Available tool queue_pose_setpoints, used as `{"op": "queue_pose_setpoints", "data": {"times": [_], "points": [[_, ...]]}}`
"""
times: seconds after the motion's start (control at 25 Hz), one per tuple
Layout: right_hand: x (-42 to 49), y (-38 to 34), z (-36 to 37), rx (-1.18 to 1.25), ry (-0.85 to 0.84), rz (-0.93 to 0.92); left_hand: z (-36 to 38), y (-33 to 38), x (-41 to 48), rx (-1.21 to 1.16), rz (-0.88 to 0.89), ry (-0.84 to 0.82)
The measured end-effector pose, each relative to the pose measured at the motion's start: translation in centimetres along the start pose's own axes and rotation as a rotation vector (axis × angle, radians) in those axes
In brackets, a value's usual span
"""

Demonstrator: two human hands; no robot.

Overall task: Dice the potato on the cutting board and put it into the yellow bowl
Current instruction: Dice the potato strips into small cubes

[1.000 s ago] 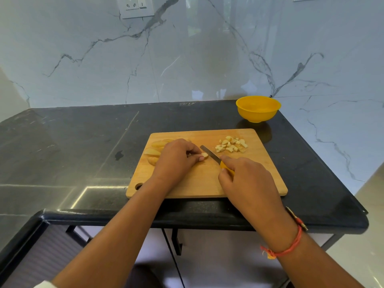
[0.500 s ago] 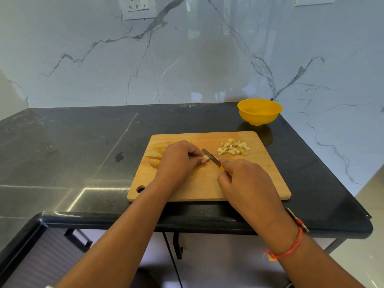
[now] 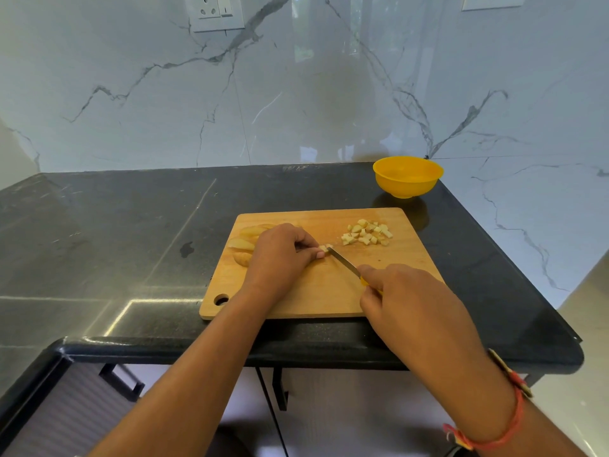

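Note:
A wooden cutting board (image 3: 329, 291) lies on the black counter. My left hand (image 3: 280, 255) pinches a small potato strip (image 3: 324, 248) against the board. My right hand (image 3: 405, 295) grips a knife (image 3: 344, 263) with a yellow handle, its blade tip at the strip's end. Several potato wedges (image 3: 245, 240) lie behind and left of my left hand, partly hidden by it. A pile of diced potato (image 3: 367, 233) sits at the board's far right. The yellow bowl (image 3: 408, 176) stands beyond the board at the counter's back right; it looks empty.
The black counter (image 3: 115, 242) stretches to the left, with a small dark spot (image 3: 188, 249) on it. A marble wall rises behind, with a socket plate (image 3: 217, 13) at the top. The counter's right edge (image 3: 514, 258) is close to the board and bowl.
The knife blade has shifted slightly along the strip held by my left hand. Both hands stay in place on the board; the view has shifted a little.

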State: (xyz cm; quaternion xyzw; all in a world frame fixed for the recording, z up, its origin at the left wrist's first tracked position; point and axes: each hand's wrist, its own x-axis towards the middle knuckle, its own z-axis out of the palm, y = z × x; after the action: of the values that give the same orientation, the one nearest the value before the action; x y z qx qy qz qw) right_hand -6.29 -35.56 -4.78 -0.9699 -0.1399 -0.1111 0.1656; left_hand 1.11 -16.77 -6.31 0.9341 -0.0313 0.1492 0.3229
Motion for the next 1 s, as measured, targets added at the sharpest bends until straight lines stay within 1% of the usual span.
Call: {"op": "queue_pose_setpoints", "data": {"times": [0.12,0.36,0.64,1.0], "points": [[-1.2,0.1,-0.6,-0.054,0.011,0.008,0.0,0.1,-0.2,0.008,0.005,0.010],[-0.6,-0.3,-0.5,-0.038,0.153,0.039,-0.2,-0.1,-0.6,0.020,0.032,0.036],[1.4,-2.1,1.7,0.037,0.139,0.000,-0.1,-0.5,-1.0,-0.098,0.003,0.072],[1.9,-2.7,2.5,0.046,0.097,-0.003,-0.1,-0.6,-0.9,-0.129,-0.037,0.089]]}}
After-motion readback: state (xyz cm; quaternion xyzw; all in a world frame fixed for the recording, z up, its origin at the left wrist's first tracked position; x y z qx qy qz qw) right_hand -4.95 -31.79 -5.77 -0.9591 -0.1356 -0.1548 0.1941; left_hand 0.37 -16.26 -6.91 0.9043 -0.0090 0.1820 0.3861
